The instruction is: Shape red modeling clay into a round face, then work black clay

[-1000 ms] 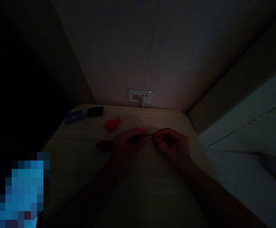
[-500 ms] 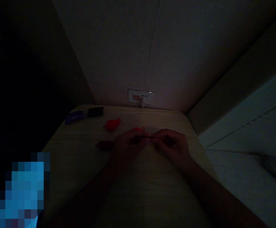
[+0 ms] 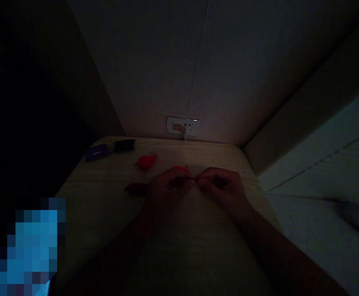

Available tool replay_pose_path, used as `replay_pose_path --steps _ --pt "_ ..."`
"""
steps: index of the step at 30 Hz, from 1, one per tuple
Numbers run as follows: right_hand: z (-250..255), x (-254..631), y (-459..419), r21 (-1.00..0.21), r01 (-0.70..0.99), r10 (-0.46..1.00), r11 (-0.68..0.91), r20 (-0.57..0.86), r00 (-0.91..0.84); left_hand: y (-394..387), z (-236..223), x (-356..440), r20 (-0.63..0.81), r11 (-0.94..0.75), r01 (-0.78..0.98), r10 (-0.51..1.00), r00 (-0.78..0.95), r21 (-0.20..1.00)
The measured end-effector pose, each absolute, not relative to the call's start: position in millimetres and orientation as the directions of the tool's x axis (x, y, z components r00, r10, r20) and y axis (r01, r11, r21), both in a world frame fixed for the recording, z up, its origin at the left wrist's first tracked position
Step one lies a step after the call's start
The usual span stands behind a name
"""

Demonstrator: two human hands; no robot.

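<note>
The room is very dark. My left hand (image 3: 166,189) and my right hand (image 3: 222,190) meet over the middle of a pale wooden tabletop (image 3: 179,246), fingertips pinched together on a small red piece (image 3: 192,178); I cannot make out what it is. A bit of bright red (image 3: 179,168) shows just behind my left fingers. Another red crumpled piece (image 3: 145,161) lies further back to the left. A dark red scrap (image 3: 134,188) lies on the table left of my left hand.
A wall socket plate (image 3: 182,125) with a red switch and a white plug sits at the table's back edge. A purple object (image 3: 96,152) and a black box (image 3: 124,144) lie at the back left. A pale floor (image 3: 321,197) lies to the right.
Both hands stay pinched together at the same spot; my right hand's fingers have curled in slightly. Nothing else on the table has moved.
</note>
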State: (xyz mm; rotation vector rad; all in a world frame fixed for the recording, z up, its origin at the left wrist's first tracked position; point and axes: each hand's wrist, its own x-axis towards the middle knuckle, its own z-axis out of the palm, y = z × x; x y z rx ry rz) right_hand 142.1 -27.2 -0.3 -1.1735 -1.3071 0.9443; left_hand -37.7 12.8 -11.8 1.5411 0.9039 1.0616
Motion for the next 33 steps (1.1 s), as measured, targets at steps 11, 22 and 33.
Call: replay_pose_path --steps 11,22,33 --pt "0.8 141.7 -27.4 -0.977 0.100 0.974 0.188 0.198 0.107 11.3 -8.5 -37.4 0.179 -0.192 0.018 0.941 0.286 0.981" --pt "0.8 141.7 -27.6 -0.957 0.107 0.959 0.271 0.278 0.055 12.8 -6.5 -38.1 0.140 -0.152 0.012 0.938 0.317 0.988" --pt "-2.6 141.4 -29.8 -0.935 0.203 0.950 0.291 0.308 0.057 12.6 -12.3 -37.9 0.132 -0.138 -0.004 0.942 0.308 0.990"
